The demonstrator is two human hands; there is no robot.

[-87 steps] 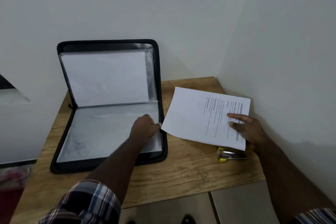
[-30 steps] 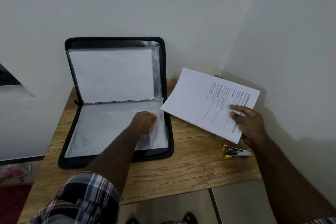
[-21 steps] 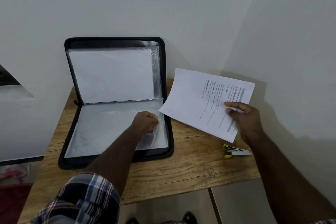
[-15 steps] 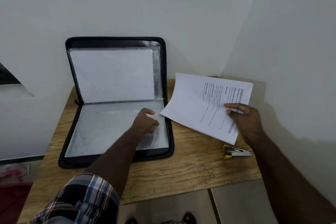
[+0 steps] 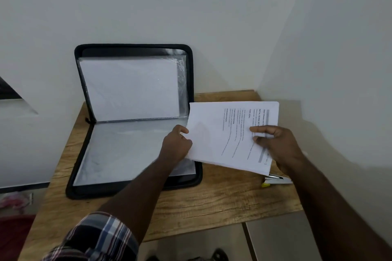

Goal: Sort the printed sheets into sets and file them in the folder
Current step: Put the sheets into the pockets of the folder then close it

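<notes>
A black zip folder (image 5: 78, 174) lies open on the wooden table, its upper half leaning on the wall, with clear plastic sleeves (image 5: 127, 150) inside. A set of printed sheets (image 5: 214, 133) hangs over the folder's right edge. My right hand (image 5: 275, 144) grips the set at its right end, thumb on top. At the right edge of the lower sleeve, my left hand (image 5: 176, 144) touches the set's left edge; whether its fingers pinch the sleeve or the paper is hidden.
A small stapler (image 5: 275, 180) with a yellow tip lies on the table (image 5: 212, 201) under the sheets' right corner. White walls close the table in at the back and right. Beyond the table's near edge is tiled floor.
My right hand has brought the sheets left and lower, over the folder's right edge. My left hand has risen from the sleeve to meet the sheets' left edge.
</notes>
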